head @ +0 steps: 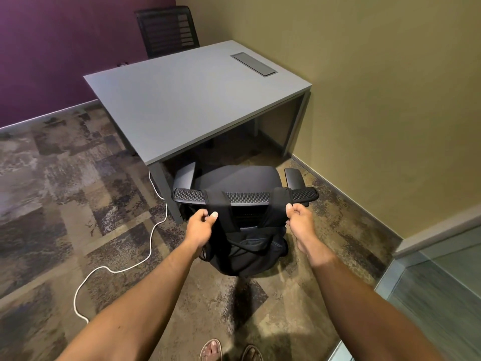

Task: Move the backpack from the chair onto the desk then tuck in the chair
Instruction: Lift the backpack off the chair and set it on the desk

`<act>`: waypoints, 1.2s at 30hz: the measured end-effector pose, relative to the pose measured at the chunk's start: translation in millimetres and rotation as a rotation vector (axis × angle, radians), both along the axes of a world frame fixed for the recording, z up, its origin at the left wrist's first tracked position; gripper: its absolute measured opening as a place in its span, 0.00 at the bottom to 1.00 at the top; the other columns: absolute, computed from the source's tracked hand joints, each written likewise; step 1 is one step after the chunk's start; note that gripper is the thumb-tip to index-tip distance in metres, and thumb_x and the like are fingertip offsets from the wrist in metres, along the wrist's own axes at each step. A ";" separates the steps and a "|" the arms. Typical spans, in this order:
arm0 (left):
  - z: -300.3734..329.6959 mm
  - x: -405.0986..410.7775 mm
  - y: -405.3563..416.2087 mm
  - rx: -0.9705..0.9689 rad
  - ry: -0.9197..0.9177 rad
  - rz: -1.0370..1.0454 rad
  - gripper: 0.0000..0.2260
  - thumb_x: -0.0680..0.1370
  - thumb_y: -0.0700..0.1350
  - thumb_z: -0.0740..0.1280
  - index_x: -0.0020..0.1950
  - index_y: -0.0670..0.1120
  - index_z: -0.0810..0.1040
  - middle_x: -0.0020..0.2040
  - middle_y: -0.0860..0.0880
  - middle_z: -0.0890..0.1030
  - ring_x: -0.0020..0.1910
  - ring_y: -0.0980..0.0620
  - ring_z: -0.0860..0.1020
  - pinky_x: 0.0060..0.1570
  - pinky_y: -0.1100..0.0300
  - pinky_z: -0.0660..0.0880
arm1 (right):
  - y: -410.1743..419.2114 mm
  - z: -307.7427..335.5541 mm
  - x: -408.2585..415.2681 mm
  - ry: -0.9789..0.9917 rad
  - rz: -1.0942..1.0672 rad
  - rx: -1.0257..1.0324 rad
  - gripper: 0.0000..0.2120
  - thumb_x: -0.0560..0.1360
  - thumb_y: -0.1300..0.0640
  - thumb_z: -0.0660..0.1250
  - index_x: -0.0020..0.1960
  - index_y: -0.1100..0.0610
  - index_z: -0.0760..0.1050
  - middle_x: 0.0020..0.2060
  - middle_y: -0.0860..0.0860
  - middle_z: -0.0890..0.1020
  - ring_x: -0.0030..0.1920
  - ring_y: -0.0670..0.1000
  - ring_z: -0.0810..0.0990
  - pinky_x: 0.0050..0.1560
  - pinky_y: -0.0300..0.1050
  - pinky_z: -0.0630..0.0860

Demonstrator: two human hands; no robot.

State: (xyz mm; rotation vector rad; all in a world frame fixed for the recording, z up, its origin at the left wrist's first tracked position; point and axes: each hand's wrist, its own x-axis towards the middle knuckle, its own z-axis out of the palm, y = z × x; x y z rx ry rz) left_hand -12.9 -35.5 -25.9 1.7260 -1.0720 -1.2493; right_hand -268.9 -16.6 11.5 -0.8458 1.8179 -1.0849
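Observation:
A black backpack (247, 254) hangs behind the backrest of a black office chair (235, 179), its two shoulder straps looped over the top of the mesh backrest. My left hand (201, 226) pinches the left strap just below the backrest rim. My right hand (299, 217) pinches the right strap at the same height. The chair faces the grey desk (187, 100), with its seat partly under the desk's near edge. The chair's base is hidden by the bag.
A white cable (145, 246) snakes over the carpet left of the chair, near the desk leg. A second black chair (166, 29) stands behind the desk by the purple wall. A grey cable hatch (253, 64) sits in the desktop. The beige wall runs close on the right.

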 end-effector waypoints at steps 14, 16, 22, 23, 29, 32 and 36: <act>7.3 12.4 30.3 -0.139 0.383 0.385 0.11 0.81 0.39 0.63 0.39 0.47 0.71 0.37 0.47 0.70 0.38 0.52 0.68 0.44 0.53 0.69 | 4.7 27.7 22.5 -0.284 -0.238 -0.162 0.17 0.82 0.56 0.62 0.35 0.52 0.65 0.30 0.49 0.63 0.31 0.45 0.61 0.33 0.42 0.59; 9.3 12.5 34.7 -0.148 0.430 0.461 0.11 0.82 0.39 0.62 0.39 0.47 0.71 0.39 0.45 0.70 0.41 0.49 0.68 0.47 0.52 0.70 | 3.6 31.7 25.3 -0.295 -0.247 -0.175 0.17 0.82 0.56 0.63 0.35 0.52 0.65 0.30 0.49 0.64 0.30 0.46 0.61 0.34 0.42 0.60; 10.6 0.8 46.4 -0.140 0.535 0.764 0.13 0.82 0.41 0.62 0.38 0.49 0.67 0.36 0.49 0.69 0.34 0.54 0.68 0.35 0.58 0.70 | 3.0 32.5 34.0 -0.308 -0.247 -0.173 0.18 0.81 0.57 0.63 0.34 0.52 0.66 0.29 0.49 0.63 0.30 0.46 0.61 0.35 0.42 0.62; 8.3 -0.7 48.5 -0.136 0.529 0.781 0.13 0.82 0.41 0.62 0.38 0.49 0.66 0.35 0.49 0.69 0.33 0.54 0.68 0.34 0.59 0.69 | 4.0 31.4 35.0 -0.308 -0.244 -0.168 0.18 0.81 0.57 0.63 0.33 0.52 0.66 0.29 0.49 0.63 0.30 0.46 0.61 0.35 0.42 0.62; 0.4 -0.3 61.2 -0.226 0.326 0.548 0.15 0.81 0.42 0.63 0.36 0.49 0.63 0.34 0.48 0.63 0.34 0.52 0.62 0.36 0.55 0.63 | 12.6 32.9 29.6 -0.314 -0.247 -0.164 0.16 0.82 0.57 0.63 0.35 0.52 0.66 0.30 0.50 0.63 0.30 0.46 0.60 0.34 0.42 0.60; 10.0 -1.6 59.2 -0.294 0.210 0.419 0.14 0.81 0.43 0.64 0.37 0.47 0.65 0.35 0.47 0.64 0.35 0.54 0.63 0.37 0.56 0.64 | 13.7 41.7 20.0 -0.321 -0.267 -0.182 0.15 0.82 0.56 0.63 0.36 0.54 0.68 0.32 0.51 0.65 0.32 0.47 0.62 0.37 0.43 0.64; 32.5 -15.0 51.9 -0.363 0.144 0.268 0.14 0.81 0.44 0.65 0.37 0.46 0.65 0.34 0.48 0.63 0.31 0.57 0.61 0.32 0.58 0.61 | 11.1 53.1 1.4 -0.316 -0.343 -0.202 0.13 0.82 0.55 0.63 0.38 0.54 0.71 0.36 0.52 0.71 0.35 0.47 0.68 0.37 0.42 0.66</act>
